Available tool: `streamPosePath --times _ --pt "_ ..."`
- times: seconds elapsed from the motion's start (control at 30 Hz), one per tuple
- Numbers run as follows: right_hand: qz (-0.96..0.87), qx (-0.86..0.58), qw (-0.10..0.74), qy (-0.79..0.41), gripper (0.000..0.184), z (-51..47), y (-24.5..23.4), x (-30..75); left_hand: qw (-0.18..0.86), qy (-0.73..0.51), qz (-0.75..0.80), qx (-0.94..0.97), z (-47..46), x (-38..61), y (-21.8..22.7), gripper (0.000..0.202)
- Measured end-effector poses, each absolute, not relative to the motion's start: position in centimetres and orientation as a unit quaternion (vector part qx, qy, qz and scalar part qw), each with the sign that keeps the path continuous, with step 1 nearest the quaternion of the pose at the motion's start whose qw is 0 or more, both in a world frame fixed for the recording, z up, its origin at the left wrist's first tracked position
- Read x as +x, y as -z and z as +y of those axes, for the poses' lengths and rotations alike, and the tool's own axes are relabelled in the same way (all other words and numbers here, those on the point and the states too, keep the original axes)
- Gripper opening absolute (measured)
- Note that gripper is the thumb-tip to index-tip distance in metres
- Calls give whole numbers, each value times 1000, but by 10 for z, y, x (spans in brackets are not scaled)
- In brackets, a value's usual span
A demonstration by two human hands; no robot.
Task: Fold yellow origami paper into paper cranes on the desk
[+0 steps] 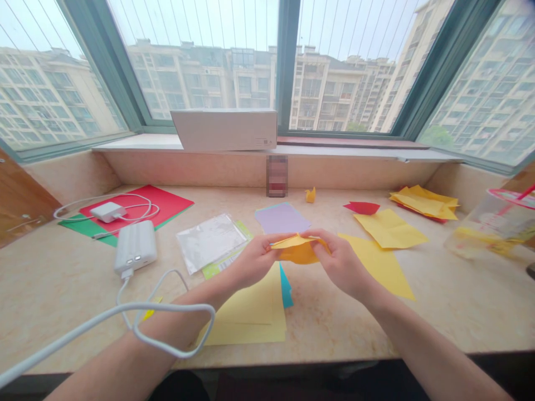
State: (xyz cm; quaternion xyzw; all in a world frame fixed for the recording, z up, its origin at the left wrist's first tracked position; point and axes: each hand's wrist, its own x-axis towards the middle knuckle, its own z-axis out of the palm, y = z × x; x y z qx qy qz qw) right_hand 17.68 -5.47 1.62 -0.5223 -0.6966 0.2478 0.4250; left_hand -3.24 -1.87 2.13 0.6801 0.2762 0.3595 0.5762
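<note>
"Paper (300, 254), the folded orange-yellow piece: which way does it lie from the fingers?"

"Right between them. The left hand (258, 257) has its left end, the right hand (340, 259) its right, so neither is nearer; both touch it."

"And its long axis?"

"Side to side, running across from one set of fingertips to the other. The upper edge shows layers standing a little apart."

"How are the fingers set?"

"Pinching, on both sides. The right thumb is on the near face, with fingers along the top edge. The left thumb grips the other end; I can't tell how the fingers behind it are placed."

"Does it rest on anything?"

"I can't tell whether it touches the table. Pale yellow sheets (248, 320) lie on the body side of the fingers, with a blue piece (286, 285) at their right edge."

"Beyond the fingertips?"

"Just past them, a lavender sheet (282, 217); farther off and slightly right, a small folded yellow figure (310, 195). A clear packet (211, 242) lies left of the left fingers, and a yellow sheet (390, 228) to the right of the right ones."
</note>
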Motion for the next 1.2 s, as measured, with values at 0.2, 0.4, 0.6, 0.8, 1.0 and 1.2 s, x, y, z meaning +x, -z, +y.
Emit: streamPosePath --times 0.2,0.4,0.6,0.8,1.0,1.2 --pt "-693 -484 426 -324 37 -58 -17 172 566 -352 333 668 -23 -31 -22 57" --pt "-700 -472 430 -319 34 -62 -18 169 590 -374 325 637 -24 -31 -22 57" --pt "-655 -448 463 -395 35 -57 -18 172 621 -387 297 614 -25 -30 -19 49" --pt "-627 -450 490 -405 37 -56 -18 172 589 -387 289 648 -24 -31 -16 46" --pt "-613 -468 495 -400 44 -54 -14 169 358 -368 268 815 -25 -31 -9 56" --pt "-626 -529 445 -362 65 -57 -15 170 334 -349 258 836 -27 -30 -4 67"
